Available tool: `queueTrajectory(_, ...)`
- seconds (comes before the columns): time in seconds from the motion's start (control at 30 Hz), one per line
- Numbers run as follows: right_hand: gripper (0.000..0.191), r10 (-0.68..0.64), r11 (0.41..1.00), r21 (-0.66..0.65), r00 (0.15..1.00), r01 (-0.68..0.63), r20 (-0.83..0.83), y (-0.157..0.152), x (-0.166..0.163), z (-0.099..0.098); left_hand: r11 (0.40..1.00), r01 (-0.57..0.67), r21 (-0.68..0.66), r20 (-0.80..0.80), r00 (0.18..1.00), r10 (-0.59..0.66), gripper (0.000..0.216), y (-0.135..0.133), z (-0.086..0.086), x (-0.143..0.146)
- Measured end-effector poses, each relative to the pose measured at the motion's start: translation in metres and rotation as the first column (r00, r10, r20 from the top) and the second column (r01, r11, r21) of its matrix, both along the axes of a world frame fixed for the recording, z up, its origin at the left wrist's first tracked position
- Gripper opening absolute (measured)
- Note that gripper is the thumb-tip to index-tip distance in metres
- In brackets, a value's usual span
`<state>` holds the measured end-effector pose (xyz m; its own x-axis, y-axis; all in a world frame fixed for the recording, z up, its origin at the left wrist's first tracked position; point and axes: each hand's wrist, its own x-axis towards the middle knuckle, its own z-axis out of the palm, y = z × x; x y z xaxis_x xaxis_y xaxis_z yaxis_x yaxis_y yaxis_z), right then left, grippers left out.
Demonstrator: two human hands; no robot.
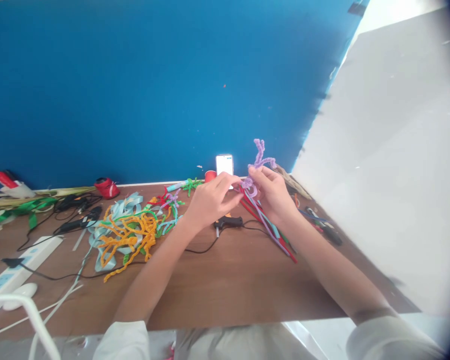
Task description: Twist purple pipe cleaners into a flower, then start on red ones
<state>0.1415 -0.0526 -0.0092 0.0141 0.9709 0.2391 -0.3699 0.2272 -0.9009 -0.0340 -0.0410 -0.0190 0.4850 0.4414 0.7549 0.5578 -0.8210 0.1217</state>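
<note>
Both my hands are raised above the brown table, close together. My right hand is closed round a bundle of straight stems, red, purple and green, which slant down to the right. A twisted purple pipe cleaner curls up above that hand. My left hand pinches the purple pipe cleaner where it coils against the bundle's top. The fingertips of both hands nearly touch.
A pile of orange, pale blue and green pipe cleaners lies left of my hands. A black glue gun with its cord lies under them. A lit phone leans on the blue wall. A white power strip sits far left.
</note>
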Motion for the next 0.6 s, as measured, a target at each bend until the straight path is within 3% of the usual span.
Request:
queueTrajectory(0.1, 0.044, -0.034, 0.999, 0.020, 0.999, 0.035, -0.031, 0.000, -0.002, -0.001, 0.996, -0.040, 0.074, -0.037, 0.998, 0.043, 0.032, -0.001, 0.001, 0.001)
queueTrajectory(0.33, 0.039, -0.032, 0.995, 0.091, 0.999, 0.029, 0.023, -0.002, -0.010, -0.014, 0.947, -0.164, 0.275, -0.080, 0.978, 0.192, 0.026, -0.002, 0.001, 0.000)
queueTrajectory(0.5, 0.037, -0.082, 0.994, 0.073, 0.996, 0.080, 0.018, -0.007, -0.013, -0.013, 0.953, -0.128, 0.275, -0.103, 0.981, 0.162, 0.025, -0.003, 0.001, 0.000)
queueTrajectory(0.6, 0.037, -0.083, 0.995, 0.057, 0.996, 0.084, -0.009, -0.009, -0.015, -0.012, 0.977, -0.125, 0.172, -0.014, 0.992, 0.129, 0.028, -0.004, 0.000, 0.004)
